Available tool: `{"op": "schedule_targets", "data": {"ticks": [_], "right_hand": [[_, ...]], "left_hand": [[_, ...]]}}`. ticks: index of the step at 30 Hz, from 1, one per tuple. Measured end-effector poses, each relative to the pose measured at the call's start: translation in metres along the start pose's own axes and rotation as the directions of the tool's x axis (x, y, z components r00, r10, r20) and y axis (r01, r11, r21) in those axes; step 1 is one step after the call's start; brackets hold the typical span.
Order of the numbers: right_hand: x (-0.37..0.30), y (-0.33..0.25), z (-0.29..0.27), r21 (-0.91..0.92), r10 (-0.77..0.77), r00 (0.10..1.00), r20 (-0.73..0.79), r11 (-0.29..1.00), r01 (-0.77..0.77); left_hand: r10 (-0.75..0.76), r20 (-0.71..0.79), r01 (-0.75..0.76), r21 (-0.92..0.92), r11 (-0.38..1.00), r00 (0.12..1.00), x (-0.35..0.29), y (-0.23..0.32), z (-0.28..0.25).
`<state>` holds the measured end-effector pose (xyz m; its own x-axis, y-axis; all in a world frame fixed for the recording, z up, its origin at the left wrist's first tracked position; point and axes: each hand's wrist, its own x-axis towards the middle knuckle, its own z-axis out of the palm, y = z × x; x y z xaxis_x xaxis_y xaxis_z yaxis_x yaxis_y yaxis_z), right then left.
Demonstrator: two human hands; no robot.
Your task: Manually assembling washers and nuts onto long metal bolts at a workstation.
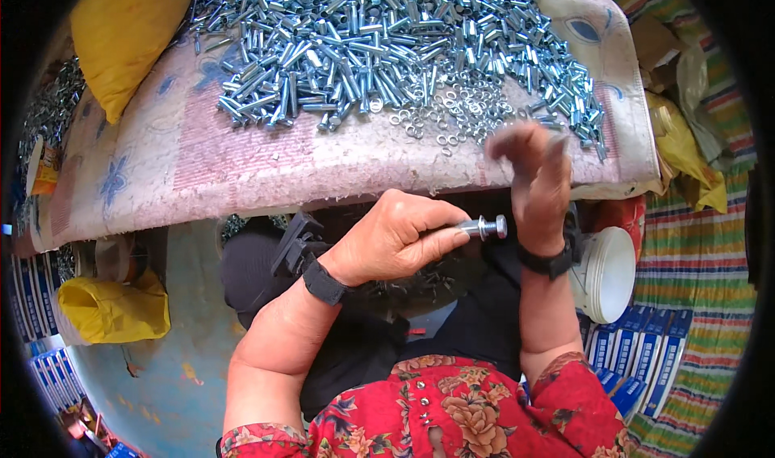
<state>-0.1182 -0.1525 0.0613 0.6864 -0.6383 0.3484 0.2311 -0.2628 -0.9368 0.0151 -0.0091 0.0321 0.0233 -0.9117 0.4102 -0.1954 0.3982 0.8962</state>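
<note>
My left hand (404,236) is closed round an expansion bolt (487,227), held level above my lap. Its round end and a washer stick out to the right of my fingers; the rest of its sleeve is hidden in my grip. My right hand (539,188) is raised beside the table's front edge, just right of the bolt and apart from it. Its fingers are blurred and loosely bent, apart from each other, with nothing visible in them. Beyond its fingertips lies a scatter of small metal washers (460,111). Behind them spreads a large heap of metal sleeves and bolts (347,54).
A patterned cloth (242,155) covers the table. A yellow sack (129,34) rests at its far left. Below are a yellow bag (113,309) at left and a white bucket (609,275) by my right wrist. Blue-and-white boxes (638,353) stand on the striped floor covering (686,296).
</note>
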Motion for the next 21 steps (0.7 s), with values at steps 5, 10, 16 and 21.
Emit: {"op": "schedule_targets", "data": {"ticks": [5,10,16,21], "right_hand": [[-0.043,-0.014,0.078,-0.078,-0.315,0.933,0.175,0.94,0.332],[-0.057,-0.037,0.055,-0.001,-0.066,0.986,0.153,0.998,0.067],[-0.015,-0.018,0.032,-0.255,-0.009,0.926,0.378,0.96,0.114],[-0.031,-0.021,0.018,-0.489,0.039,0.877,0.479,0.841,0.23]], "left_hand": [[-0.437,-0.219,0.275,-0.52,0.809,0.872,-0.01,0.002,-0.01],[-0.41,-0.22,0.273,-0.467,0.841,0.885,-0.011,0.005,-0.03],[-0.431,-0.001,0.37,-0.513,0.774,0.902,-0.016,0.009,-0.031],[-0.363,0.063,0.368,-0.136,0.92,0.93,-0.016,0.011,-0.019]]}}
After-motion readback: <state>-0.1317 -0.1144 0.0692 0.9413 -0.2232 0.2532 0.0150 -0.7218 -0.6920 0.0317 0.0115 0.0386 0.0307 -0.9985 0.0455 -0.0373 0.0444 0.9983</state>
